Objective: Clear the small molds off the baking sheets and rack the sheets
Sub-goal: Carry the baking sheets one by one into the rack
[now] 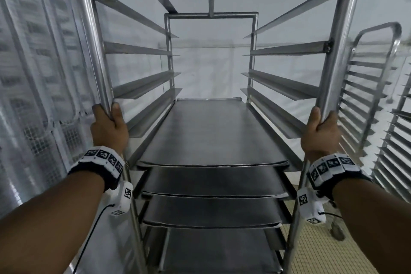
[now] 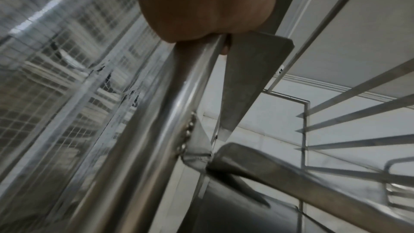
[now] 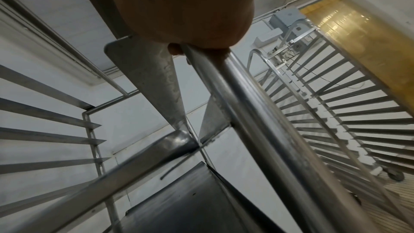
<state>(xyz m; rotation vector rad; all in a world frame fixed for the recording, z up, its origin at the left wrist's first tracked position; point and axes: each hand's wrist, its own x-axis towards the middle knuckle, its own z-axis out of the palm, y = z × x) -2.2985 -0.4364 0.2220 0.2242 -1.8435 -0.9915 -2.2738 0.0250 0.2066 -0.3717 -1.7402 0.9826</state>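
Note:
A tall steel rack (image 1: 211, 15) stands right in front of me. Several dark baking sheets sit on its lower runners; the top sheet (image 1: 211, 131) is bare, with no molds on it. My left hand (image 1: 109, 124) grips the rack's front left post (image 1: 93, 40). My right hand (image 1: 320, 133) grips the front right post (image 1: 342, 40). In the left wrist view my left hand (image 2: 201, 10) is curled round the post (image 2: 143, 130). In the right wrist view my right hand (image 3: 186, 11) wraps the other post (image 3: 257, 121). The upper runners hold nothing.
A second rack (image 1: 373, 87) with many runners stands close on the right, and another (image 1: 398, 151) lies beyond it. A plastic-wrapped wire cage (image 1: 33, 73) stands on the left. Pale tiled floor (image 1: 322, 251) shows at lower right. A yellow strip curtain (image 3: 369, 38) hangs behind the right racks.

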